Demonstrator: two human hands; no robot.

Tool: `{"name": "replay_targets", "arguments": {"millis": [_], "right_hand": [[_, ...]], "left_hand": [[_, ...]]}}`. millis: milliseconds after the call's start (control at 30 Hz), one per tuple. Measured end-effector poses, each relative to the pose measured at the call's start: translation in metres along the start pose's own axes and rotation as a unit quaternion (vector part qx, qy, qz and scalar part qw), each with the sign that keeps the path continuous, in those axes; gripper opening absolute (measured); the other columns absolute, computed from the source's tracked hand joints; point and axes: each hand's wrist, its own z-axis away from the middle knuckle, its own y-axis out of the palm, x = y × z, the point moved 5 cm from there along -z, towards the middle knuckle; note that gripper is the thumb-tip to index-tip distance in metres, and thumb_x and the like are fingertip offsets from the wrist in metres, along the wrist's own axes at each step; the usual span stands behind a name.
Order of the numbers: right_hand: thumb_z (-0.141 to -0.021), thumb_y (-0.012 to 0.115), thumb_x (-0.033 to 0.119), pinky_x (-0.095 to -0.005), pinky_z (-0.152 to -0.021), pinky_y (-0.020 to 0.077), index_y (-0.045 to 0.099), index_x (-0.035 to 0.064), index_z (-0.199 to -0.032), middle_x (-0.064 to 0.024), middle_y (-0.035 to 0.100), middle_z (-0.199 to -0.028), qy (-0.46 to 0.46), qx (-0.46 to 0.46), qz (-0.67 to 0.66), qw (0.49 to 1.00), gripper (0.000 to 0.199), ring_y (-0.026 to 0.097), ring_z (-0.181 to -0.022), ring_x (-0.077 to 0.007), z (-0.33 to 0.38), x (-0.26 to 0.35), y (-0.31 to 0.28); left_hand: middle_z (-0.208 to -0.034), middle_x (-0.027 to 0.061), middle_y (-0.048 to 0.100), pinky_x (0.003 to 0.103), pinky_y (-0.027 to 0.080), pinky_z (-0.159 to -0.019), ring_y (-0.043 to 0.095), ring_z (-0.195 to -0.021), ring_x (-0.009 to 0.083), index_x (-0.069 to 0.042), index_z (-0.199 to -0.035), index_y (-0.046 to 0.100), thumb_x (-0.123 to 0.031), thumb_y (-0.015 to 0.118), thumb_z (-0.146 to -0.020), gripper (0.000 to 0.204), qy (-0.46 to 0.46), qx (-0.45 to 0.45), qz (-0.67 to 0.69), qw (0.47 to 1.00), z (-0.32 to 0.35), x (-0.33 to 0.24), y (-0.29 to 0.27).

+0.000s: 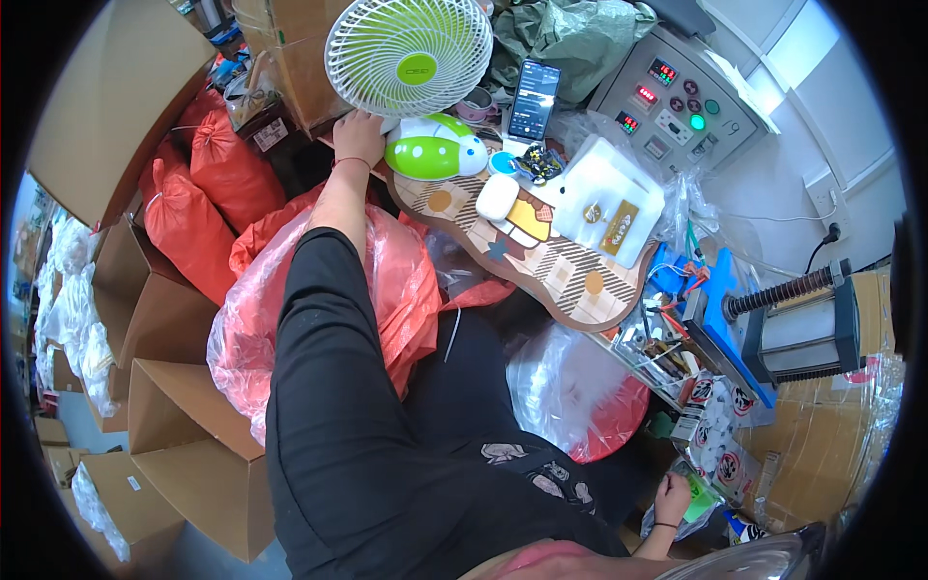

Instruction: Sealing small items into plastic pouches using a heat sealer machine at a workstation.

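At fan base: left hand (359, 136) touching white-green desk fan (410, 53), grip state unclear; right hand (674, 498) fisted low.

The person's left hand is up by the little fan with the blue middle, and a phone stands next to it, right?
Not quite. The fan has a green middle, not blue; its grille is white. The head view shows this. The rest holds: the left hand is up by the fan's base, and a phone stands propped just beside it.
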Motion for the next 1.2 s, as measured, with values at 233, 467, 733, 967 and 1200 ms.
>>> {"name": "replay_targets", "arguments": {"millis": [233, 467, 733, 967, 1200], "right_hand": [[-0.089, 0.059, 0.011, -0.0429, -0.077, 0.0503, 0.067, 0.0004, -0.094, -0.019, 0.066, -0.092, -0.015, 0.023, 0.007, 1.0, 0.015, 0.063, -0.085, -0.0369, -0.015, -0.002, 0.018], [-0.091, 0.058, 0.014, -0.0447, -0.079, 0.0504, 0.067, 0.0008, -0.098, -0.0187, 0.067, -0.094, -0.022, 0.029, 0.015, 0.999, 0.018, 0.063, -0.088, -0.0371, -0.004, -0.016, 0.028], [-0.092, 0.057, 0.013, -0.0441, -0.077, 0.0502, 0.066, 0.0007, -0.1, -0.019, 0.066, -0.095, -0.082, 0.037, -0.033, 0.995, 0.017, 0.062, -0.088, -0.0378, -0.002, 0.003, 0.029], [-0.093, 0.057, 0.012, -0.0428, -0.076, 0.0502, 0.066, 0.0006, -0.1, -0.0185, 0.064, -0.093, -0.111, 0.038, -0.067, 0.991, 0.016, 0.062, -0.086, -0.0377, 0.03, 0.012, 0.017], [-0.093, 0.057, 0.012, -0.0417, -0.077, 0.0507, 0.066, -0.0001, -0.099, -0.0184, 0.065, -0.094, -0.096, 0.055, -0.08, 0.991, 0.016, 0.063, -0.086, -0.037, 0.067, -0.003, 0.026]], "left_hand": [[-0.13, 0.0046, 0.058, 0.048, 0.042, -0.101, 0.051, -0.126, 0.024, -0.018, -0.114, 0.067, -0.026, 0.069, -0.079, 0.035, -0.031, 0.046, -0.062, 0.997, 0.004, -0.002, -0.02], [-0.073, 0.0138, 0.066, 0.037, 0.054, -0.067, 0.067, -0.069, 0.0284, -0.001, -0.083, 0.068, -0.028, 0.063, -0.086, 0.028, 0.133, 0.273, 0.184, 0.935, 0.152, -0.04, -0.19], [-0.123, 0.0194, 0.064, 0.041, 0.053, -0.091, 0.064, -0.111, 0.0314, -0.01, -0.127, 0.062, -0.03, 0.069, -0.08, 0.053, 0.118, 0.592, -0.064, 0.795, 0.352, -0.009, -0.041], [-0.162, 0.0157, 0.014, 0.051, 0.04, -0.109, 0.036, -0.139, 0.0417, -0.027, -0.143, 0.049, -0.033, 0.067, -0.083, 0.063, 0.144, 0.655, -0.059, 0.74, 0.45, 0.017, -0.017], [-0.154, 0.012, 0.033, 0.055, 0.038, -0.107, 0.04, -0.137, 0.037, -0.03, -0.143, 0.048, -0.03, 0.045, -0.097, 0.047, 0.126, 0.505, -0.117, 0.846, 0.485, 0.005, -0.069]]}}
